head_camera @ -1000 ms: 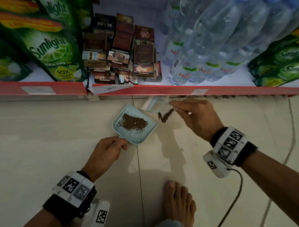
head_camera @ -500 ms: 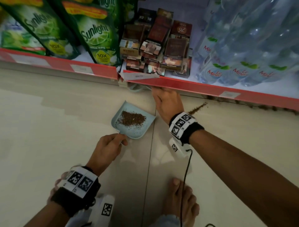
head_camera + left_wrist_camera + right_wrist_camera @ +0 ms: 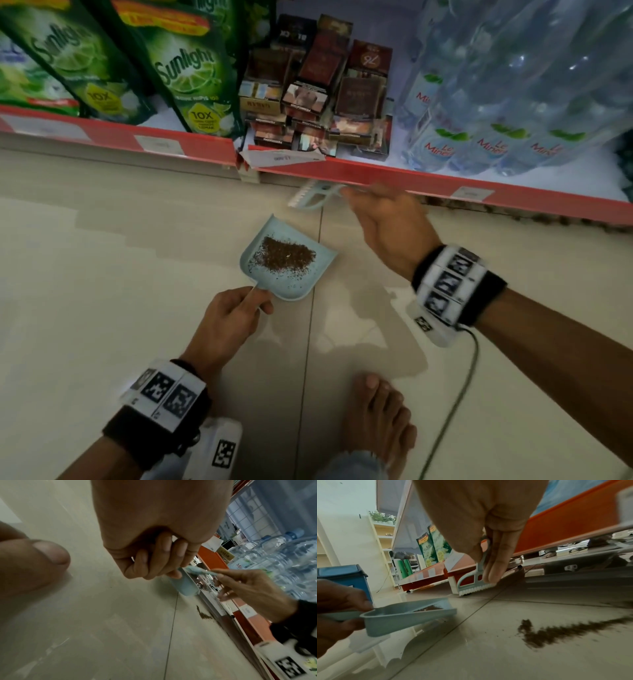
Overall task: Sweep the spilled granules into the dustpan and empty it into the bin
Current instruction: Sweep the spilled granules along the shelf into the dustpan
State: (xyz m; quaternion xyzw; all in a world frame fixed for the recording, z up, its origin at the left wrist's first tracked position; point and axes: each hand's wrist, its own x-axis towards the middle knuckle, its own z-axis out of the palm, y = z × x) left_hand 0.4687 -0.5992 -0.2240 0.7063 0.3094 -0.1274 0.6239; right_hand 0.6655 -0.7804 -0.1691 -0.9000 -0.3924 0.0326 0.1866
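Note:
A light blue dustpan sits on the tiled floor and holds a heap of brown granules. My left hand grips its handle from the near side. My right hand pinches a small light blue brush just beyond the pan, near the shelf's red edge. In the right wrist view the brush hangs bristles down above the floor, and a streak of spilled granules lies to the right of the dustpan. More granules line the shelf base.
A low shelf with a red front edge carries green Sunlight pouches, cigarette packs and water bottles. A blue bin stands left of the pan. My bare foot and a cable are near.
The right hand swept the brush from the granule streak towards the pan, then lifted it back near the shelf edge. The left hand has kept the dustpan in place.

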